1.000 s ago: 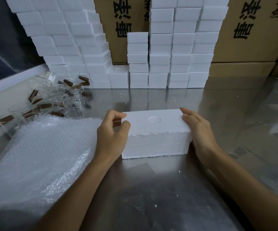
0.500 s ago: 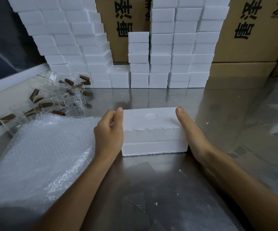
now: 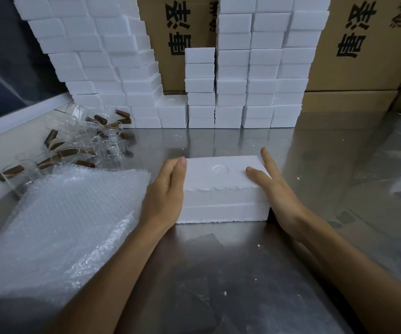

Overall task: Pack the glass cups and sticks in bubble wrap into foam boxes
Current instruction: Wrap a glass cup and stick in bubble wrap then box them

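Steel tabletop point(image 3: 315, 165), scuffed and crumb-flecked, carries the closed foam box point(image 3: 221, 189). My left hand point(image 3: 165, 196) and right hand point(image 3: 276, 191) flank its ends with straight fingers, gripping nothing. I'd guess it's packed, so stacking comes next. Left of it lie dimpled bubble wrap point(image 3: 62, 222) and, beyond, glass cups point(image 3: 93, 138) with brown sticks point(image 3: 67, 152).

You're at packing station, warehouse type: steel table point(image 3: 327, 165), stacked foam boxes point(image 3: 247, 75), printed cardboard cartons point(image 3: 363, 44) behind, bubble wrap point(image 3: 62, 225).
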`<state>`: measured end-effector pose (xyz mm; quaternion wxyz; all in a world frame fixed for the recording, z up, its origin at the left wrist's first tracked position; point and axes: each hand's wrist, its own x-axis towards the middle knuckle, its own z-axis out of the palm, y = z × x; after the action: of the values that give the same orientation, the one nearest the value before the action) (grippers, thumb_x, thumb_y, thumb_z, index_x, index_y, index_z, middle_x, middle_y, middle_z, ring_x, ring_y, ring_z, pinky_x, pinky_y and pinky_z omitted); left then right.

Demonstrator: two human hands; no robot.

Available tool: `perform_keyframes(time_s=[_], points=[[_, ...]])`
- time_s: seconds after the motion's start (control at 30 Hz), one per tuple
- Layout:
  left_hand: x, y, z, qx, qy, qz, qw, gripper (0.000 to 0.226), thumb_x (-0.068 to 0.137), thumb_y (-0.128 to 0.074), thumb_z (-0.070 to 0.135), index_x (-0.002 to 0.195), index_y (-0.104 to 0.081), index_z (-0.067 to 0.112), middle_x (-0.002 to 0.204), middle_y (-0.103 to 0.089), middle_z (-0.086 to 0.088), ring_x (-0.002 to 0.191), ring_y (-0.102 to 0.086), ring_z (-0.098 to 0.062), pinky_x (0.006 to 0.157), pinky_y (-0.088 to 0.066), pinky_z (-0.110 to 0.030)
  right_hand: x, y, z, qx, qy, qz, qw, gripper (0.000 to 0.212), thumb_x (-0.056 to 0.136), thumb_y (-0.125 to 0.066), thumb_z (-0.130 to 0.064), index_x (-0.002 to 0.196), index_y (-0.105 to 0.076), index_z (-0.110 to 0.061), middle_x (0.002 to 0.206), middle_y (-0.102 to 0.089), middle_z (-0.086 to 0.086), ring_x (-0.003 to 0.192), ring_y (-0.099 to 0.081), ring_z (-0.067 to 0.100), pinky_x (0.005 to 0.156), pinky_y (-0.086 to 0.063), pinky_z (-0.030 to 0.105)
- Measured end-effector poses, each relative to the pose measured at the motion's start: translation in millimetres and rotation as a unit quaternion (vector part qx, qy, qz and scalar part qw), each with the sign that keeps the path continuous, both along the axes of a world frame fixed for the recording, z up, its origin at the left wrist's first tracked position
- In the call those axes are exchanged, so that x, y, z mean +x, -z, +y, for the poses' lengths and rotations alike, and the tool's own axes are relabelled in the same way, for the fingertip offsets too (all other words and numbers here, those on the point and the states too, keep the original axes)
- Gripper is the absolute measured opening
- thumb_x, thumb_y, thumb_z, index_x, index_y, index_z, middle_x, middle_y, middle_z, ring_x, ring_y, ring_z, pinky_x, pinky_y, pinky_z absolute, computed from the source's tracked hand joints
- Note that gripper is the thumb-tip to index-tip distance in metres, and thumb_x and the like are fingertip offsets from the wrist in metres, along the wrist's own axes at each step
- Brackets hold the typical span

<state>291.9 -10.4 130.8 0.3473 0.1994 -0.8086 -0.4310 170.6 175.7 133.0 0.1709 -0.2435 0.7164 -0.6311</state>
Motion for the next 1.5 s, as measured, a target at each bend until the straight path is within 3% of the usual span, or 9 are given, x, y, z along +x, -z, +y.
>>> perform_keyframes(time_s=[0.1,0.27,0.6,0.73,0.8,0.97,1.17,1.27,1.5], points=[[-0.7,-1.6,-1.9,0.007,0.014,-0.015,1.000,0.067,0.078,-0.019,0.079,0.121,-0.056,0.043,0.096,-0.056,0.035,0.102,-0.056,-0.006,0.093,-0.041,-0.030,-1.4,0.5,-0.1,-0.011,-0.001,0.000,1.000,0.065,0.080,-0.059,-0.060,0.138,-0.029,-0.069,0.150,-0.033,-0.032,0.139,-0.037,0.002,0.120,-0.024,0.036],[-2.7,-3.2,-2.8,0.038,0.018,-0.003,0.999,0.030,0.098,-0.029,0.055,0.107,-0.056,0.046,0.091,-0.060,0.037,0.089,-0.052,0.022,0.072,-0.035,0.002,1.0,0.4,-0.4,-0.014,0.004,0.019,1.000,0.053,0.089,-0.058,-0.055,0.137,-0.038,-0.064,0.144,-0.042,-0.030,0.133,-0.044,0.002,0.118,-0.029,0.038],[-1.9,1.9,-5.6,0.056,0.036,0.029,0.997,0.031,0.108,-0.031,0.036,0.120,-0.059,0.039,0.108,-0.054,0.037,0.098,-0.046,0.031,0.080,-0.030,0.008,2.7,0.4,0.6,0.001,0.021,0.052,0.998,0.046,0.098,-0.056,-0.039,0.140,-0.040,-0.049,0.133,-0.051,-0.024,0.122,-0.051,0.000,0.109,-0.038,0.031],[1.0,4.0,-8.3,0.057,0.056,0.021,0.997,0.027,0.101,-0.042,0.035,0.120,-0.060,0.038,0.098,-0.060,0.041,0.091,-0.051,0.025,0.077,-0.035,0.005,1.7,0.8,0.0,-0.003,0.020,0.047,0.999,0.043,0.097,-0.055,-0.038,0.137,-0.042,-0.049,0.127,-0.053,-0.025,0.117,-0.054,0.000,0.101,-0.042,0.027],[1.7,3.3,-9.1,0.073,0.063,0.019,0.995,0.033,0.090,-0.043,0.039,0.118,-0.059,0.040,0.092,-0.064,0.031,0.079,-0.053,0.016,0.073,-0.039,0.000,1.6,1.0,-0.4,-0.005,0.024,0.047,0.999,0.043,0.098,-0.055,-0.037,0.137,-0.042,-0.049,0.125,-0.053,-0.028,0.115,-0.054,-0.002,0.099,-0.042,0.027],[3.6,1.2,-7.4,0.077,0.071,0.010,0.994,0.036,0.086,-0.044,0.040,0.119,-0.058,0.037,0.095,-0.060,-0.021,0.073,-0.050,-0.010,0.065,-0.041,-0.021,0.5,1.7,-0.1,-0.007,0.032,0.055,0.998,0.043,0.098,-0.053,-0.036,0.138,-0.043,-0.048,0.122,-0.050,-0.034,0.113,-0.051,-0.010,0.095,-0.040,0.022],[0.0,3.7,-8.2,0.038,0.033,0.021,0.999,0.034,0.096,-0.037,0.026,0.123,-0.059,0.026,0.056,-0.045,0.011,0.047,-0.038,-0.003,0.047,-0.032,-0.013,0.4,2.7,-1.9,-0.007,0.036,0.063,0.997,0.043,0.097,-0.054,-0.038,0.138,-0.044,-0.048,0.126,-0.051,-0.031,0.119,-0.051,-0.004,0.103,-0.040,0.028],[-1.0,-0.1,-5.5,0.036,0.014,0.022,0.999,0.048,0.086,-0.029,0.032,0.122,-0.059,0.028,0.071,-0.051,0.010,0.056,-0.048,0.008,0.056,-0.038,-0.009,0.1,2.9,-1.2,0.000,0.033,0.067,0.997,0.045,0.094,-0.053,-0.040,0.137,-0.043,-0.048,0.129,-0.053,-0.024,0.120,-0.052,0.002,0.105,-0.040,0.031],[-1.8,1.7,-4.1,0.034,0.006,0.024,0.999,0.050,0.088,-0.025,0.034,0.125,-0.059,0.032,0.090,-0.056,0.028,0.077,-0.049,0.028,0.073,-0.035,0.005,0.4,4.3,-1.7,0.000,0.035,0.075,0.997,0.043,0.098,-0.053,-0.037,0.139,-0.042,-0.046,0.124,-0.051,-0.031,0.111,-0.051,-0.013,0.094,-0.040,0.020]])
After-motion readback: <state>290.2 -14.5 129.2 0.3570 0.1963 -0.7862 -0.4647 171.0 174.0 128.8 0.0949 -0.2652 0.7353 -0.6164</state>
